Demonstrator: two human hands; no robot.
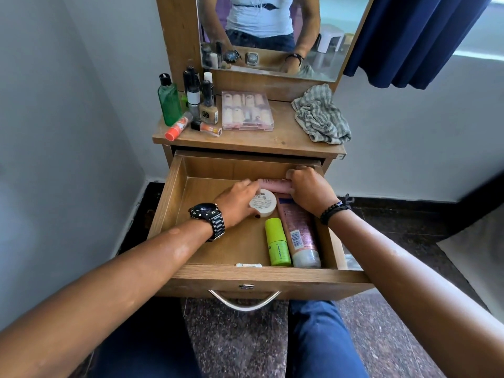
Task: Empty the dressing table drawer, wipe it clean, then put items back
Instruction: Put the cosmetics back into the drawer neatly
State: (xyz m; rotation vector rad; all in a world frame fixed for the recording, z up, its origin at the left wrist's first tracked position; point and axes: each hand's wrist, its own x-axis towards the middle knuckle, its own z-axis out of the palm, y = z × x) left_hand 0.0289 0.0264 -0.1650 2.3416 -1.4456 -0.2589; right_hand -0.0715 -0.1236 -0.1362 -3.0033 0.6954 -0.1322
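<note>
Now the right hand (308,186) is gripping the pink tube (272,184) while the left hand (237,203) is holding the round jar (263,202); either could slip and drop into the drawer (169,203).

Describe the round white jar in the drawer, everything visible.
The round white jar is a low, flat tub, plastic by its look, showing a printed label with small dark text. It lies in the open wooden drawer, toward the back right. The left hand holds it at its left side. The long pink tube lies beside its right edge; contact unclear.
</note>
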